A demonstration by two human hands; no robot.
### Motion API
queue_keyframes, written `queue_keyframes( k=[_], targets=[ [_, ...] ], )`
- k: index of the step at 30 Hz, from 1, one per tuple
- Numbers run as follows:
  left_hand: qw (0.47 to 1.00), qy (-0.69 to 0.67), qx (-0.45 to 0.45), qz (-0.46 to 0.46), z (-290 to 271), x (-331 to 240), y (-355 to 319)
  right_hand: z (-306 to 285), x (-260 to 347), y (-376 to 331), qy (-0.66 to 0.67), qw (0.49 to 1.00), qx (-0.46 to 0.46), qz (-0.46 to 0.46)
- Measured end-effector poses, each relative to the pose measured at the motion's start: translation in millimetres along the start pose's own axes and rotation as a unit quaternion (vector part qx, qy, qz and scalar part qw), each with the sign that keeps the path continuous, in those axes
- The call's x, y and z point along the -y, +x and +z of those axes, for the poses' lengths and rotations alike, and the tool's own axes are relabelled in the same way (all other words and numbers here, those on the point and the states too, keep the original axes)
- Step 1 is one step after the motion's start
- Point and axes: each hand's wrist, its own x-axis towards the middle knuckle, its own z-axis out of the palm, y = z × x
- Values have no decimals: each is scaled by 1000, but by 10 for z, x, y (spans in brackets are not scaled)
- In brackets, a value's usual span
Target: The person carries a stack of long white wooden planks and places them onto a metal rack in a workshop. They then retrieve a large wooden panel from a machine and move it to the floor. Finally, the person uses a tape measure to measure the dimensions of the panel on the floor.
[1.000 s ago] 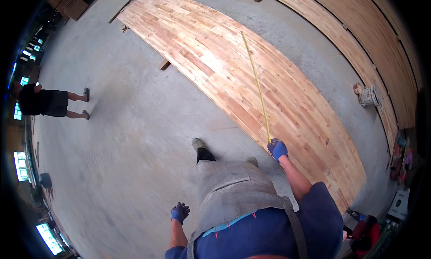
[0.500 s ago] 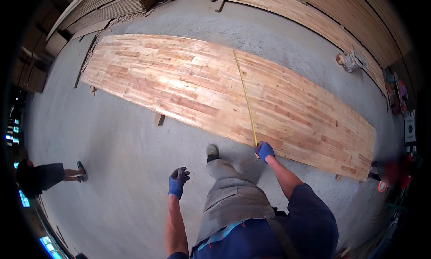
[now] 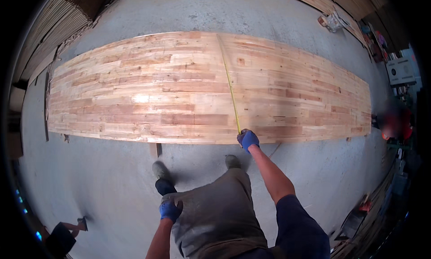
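One right hand (image 3: pixel 248 140), in a blue glove with dark fingers, closed around the near end of a yellow tape measure (image 3: pixel 230 86), at the near edge of the panel; the tape, drawn out as a narrow strip, lying across the width of a long wooden panel (image 3: pixel 188 93) of light and reddish strips, its far end near the far edge; one left hand (image 3: pixel 170 209), likewise gloved, low beside a grey apron (image 3: pixel 215 209), its palm side hidden, so that whether the fingers are curled or loose cannot be told; one wooden block (image 3: pixel 155 149), jutting from under the near edge; two shoes (image 3: pixel 232 161), on grey concrete floor (image 3: pixel 112 169); one whitish, stained bucket (image 3: pixel 332 22), beyond the panel at upper right; stacked boards (image 3: pixel 49 30), upper left; one other person (image 3: pixel 63 236), partly visible, lower left.
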Motion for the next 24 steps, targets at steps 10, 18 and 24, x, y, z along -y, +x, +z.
queue_keyframes(
  k=[10, 18, 24],
  targets=[
    [988, 23, -2, 154, -318, 957, 1057, 1360, 479, 489, 37, 995, -44, 78],
    [992, 21, -14, 126, -267, 1005, 1057, 1927, 174, 551, 73, 989, -21, 127],
    [996, 32, 20, 86, -255, 877, 988, 1929, 284, 525, 1, 996, -66, 56]
  ],
)
